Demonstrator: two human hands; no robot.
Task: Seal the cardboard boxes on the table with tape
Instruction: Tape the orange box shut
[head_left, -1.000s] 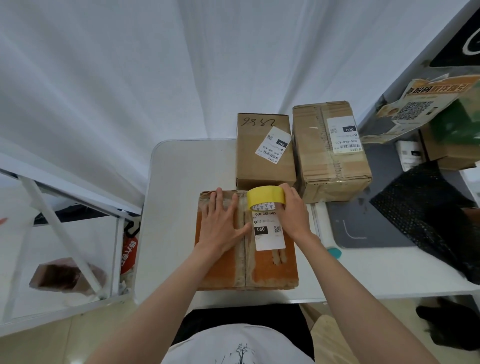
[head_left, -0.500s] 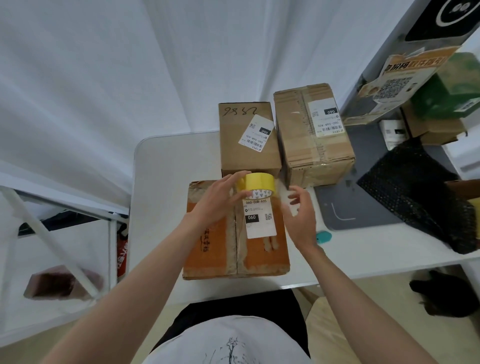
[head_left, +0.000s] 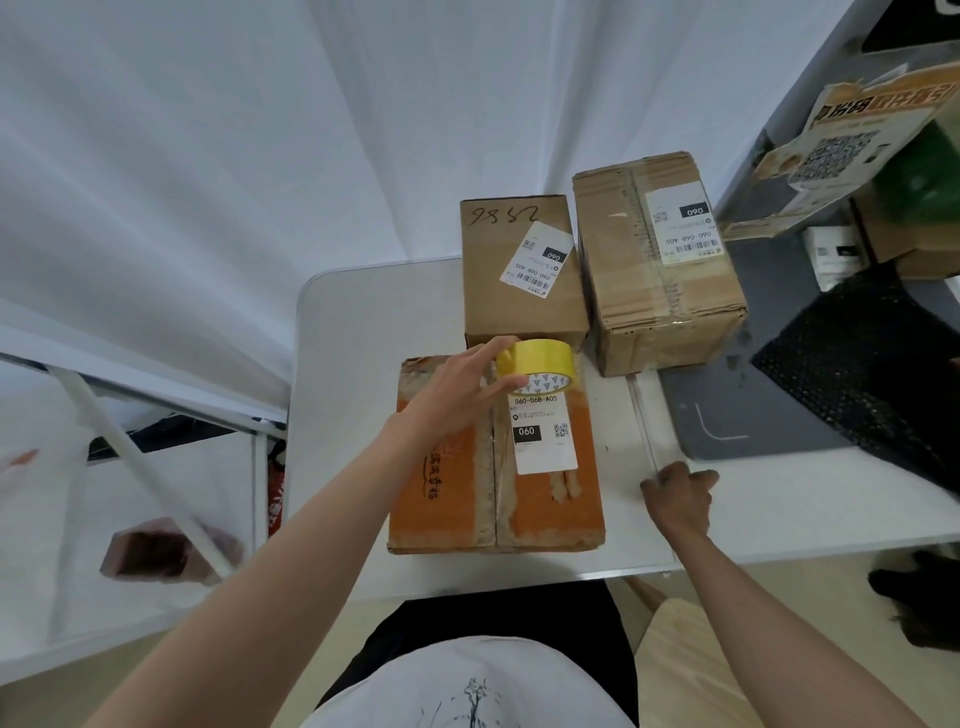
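A worn orange cardboard box (head_left: 452, 467) with a white label lies on the white table (head_left: 358, 353) in front of me, its centre seam running away from me. My left hand (head_left: 457, 387) grips a yellow tape roll (head_left: 540, 359) at the box's far edge, over the seam. My right hand (head_left: 675, 496) rests on the table to the right of the box with its fingers curled downward. Whatever is under them is hidden. Two more boxes stand behind: a plain brown box (head_left: 519, 312) marked 9852 and a larger taped box (head_left: 654, 306).
A dark grey mat (head_left: 727, 410) and a black bubble-wrap bag (head_left: 872, 364) lie to the right. More cartons and a green pack are stacked at the far right. A white curtain hangs behind the table. A white metal frame stands to the left.
The tape roll passed from my right hand to my left. My right hand moved away from the box to the table on the right, where a small teal object lay.
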